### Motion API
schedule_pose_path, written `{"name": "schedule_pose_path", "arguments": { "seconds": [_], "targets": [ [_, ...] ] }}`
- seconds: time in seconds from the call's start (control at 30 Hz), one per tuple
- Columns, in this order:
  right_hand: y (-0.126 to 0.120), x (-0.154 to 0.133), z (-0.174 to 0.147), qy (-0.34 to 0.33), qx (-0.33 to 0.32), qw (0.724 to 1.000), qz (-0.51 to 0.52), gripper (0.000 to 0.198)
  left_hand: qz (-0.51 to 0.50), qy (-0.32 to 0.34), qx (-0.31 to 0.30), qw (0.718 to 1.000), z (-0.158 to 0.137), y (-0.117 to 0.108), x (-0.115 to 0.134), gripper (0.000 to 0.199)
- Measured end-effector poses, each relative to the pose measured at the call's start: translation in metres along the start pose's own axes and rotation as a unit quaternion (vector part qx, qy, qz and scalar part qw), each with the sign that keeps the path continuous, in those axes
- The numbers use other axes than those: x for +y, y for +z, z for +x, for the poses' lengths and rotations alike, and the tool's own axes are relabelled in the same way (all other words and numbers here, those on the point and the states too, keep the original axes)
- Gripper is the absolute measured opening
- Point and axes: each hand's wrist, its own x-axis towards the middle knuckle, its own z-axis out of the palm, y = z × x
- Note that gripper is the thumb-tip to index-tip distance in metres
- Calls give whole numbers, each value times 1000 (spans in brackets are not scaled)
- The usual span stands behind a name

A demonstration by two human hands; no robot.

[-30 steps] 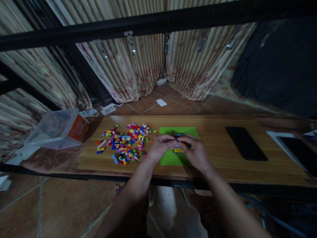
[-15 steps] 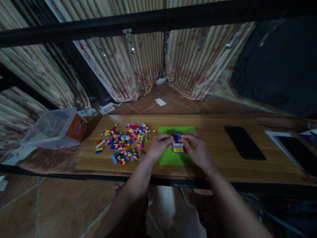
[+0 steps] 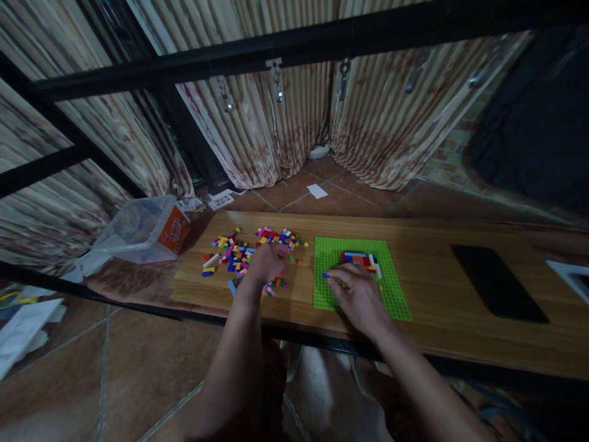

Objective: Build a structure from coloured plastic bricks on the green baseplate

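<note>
My left hand (image 3: 267, 263) hovers over the pile of loose toy bricks (image 3: 237, 258), fingers loosely bent and apart, with nothing visible in them. My right hand (image 3: 361, 293) is above the green studded baseplate (image 3: 396, 301), thumb and fingers pinched on a small blue brick (image 3: 326, 275). Just beyond the right fingers, a flat build of red, white, blue and orange bricks (image 3: 361, 259) sits on the baseplate. My right hand hides its near side.
A clear plastic bin (image 3: 138, 230) with an orange label stands left of the wooden board (image 3: 304, 294). A black phone-like slab (image 3: 497, 282) lies on the right. Curtains (image 3: 294, 123) and a dark rail (image 3: 257, 52) stand beyond.
My left hand has left the brick build and moved left to the pile. My right hand has drawn back toward me, with a blue brick showing in its fingers. The view has turned left.
</note>
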Motion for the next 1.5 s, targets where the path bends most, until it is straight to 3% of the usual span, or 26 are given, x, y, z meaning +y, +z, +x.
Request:
{"name": "schedule_pose_path", "arguments": {
  "seconds": [0.2,0.37,0.5,0.73,0.9,1.0,1.07,1.17,1.23,1.33,1.5],
  "targets": [
    [31,-28,7,-3,-53,993,-102,19,102,25,-20,994,-3,11,12,30],
    [46,-35,8,1,-64,988,-144,20,91,8,-15,996,-6,-6,-4,30],
    [51,-37,9,6,-63,989,-133,17,120,-4,-22,992,-7,-10,-12,27],
    [52,-36,12,23,-52,995,-79,10,178,-6,11,984,2,15,4,32],
    [42,-33,12,18,-23,999,-16,15,177,2,29,984,0,15,10,27],
    [28,-27,14,22,26,999,21,17,102,36,44,993,-2,14,18,19],
    [18,-21,17,34,65,996,50,18,-22,63,20,998,-3,17,26,15],
    [2,-11,19,51,98,990,89,19,-226,77,-79,968,-6,28,41,16],
    [-6,-5,20,50,91,989,104,21,-304,62,-140,940,-7,34,49,24],
    [-16,0,19,31,59,990,122,21,-340,34,-192,920,-7,38,56,33],
    [-26,7,16,25,41,988,147,20,-330,14,-226,917,-6,43,64,40]
  ]
}}
